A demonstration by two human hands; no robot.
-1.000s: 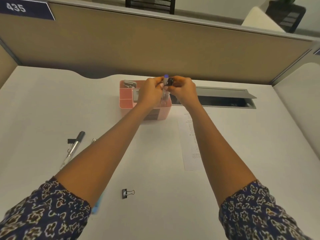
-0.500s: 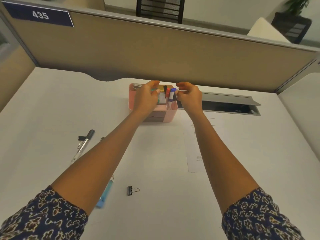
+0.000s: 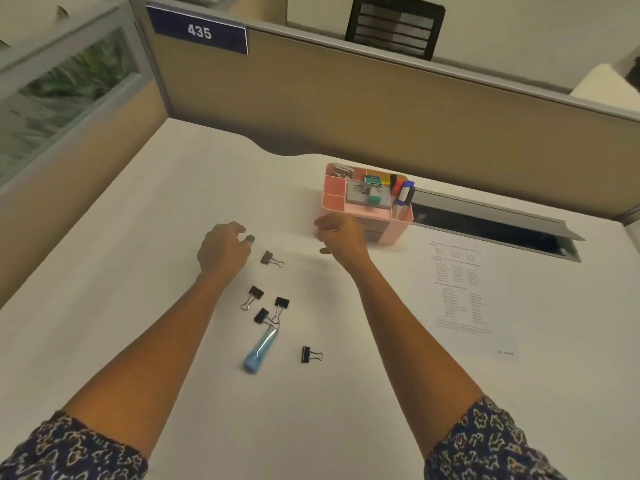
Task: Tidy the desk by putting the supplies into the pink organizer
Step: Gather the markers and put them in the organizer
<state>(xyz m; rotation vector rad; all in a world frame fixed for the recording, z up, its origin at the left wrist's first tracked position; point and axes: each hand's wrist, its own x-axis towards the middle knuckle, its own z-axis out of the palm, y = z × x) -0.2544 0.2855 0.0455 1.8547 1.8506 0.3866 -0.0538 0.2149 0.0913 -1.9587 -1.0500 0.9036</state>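
The pink organizer stands at the back of the white desk and holds markers, clips and a teal item. Several black binder clips lie loose in the middle of the desk, beside a light-blue tube. My left hand curls down over a black marker, of which only the dark cap shows; whether it grips the marker is hidden. My right hand hovers just in front of the organizer's left corner, fingers loosely curled, holding nothing.
A printed sheet of paper lies to the right of my right arm. Behind it is an open cable slot with a raised grey lid. A tan partition walls the back and left.
Both hands have left the organizer and come back toward me, the left one down onto the marker. A blue-capped marker now stands in the organizer. The view has swung left.
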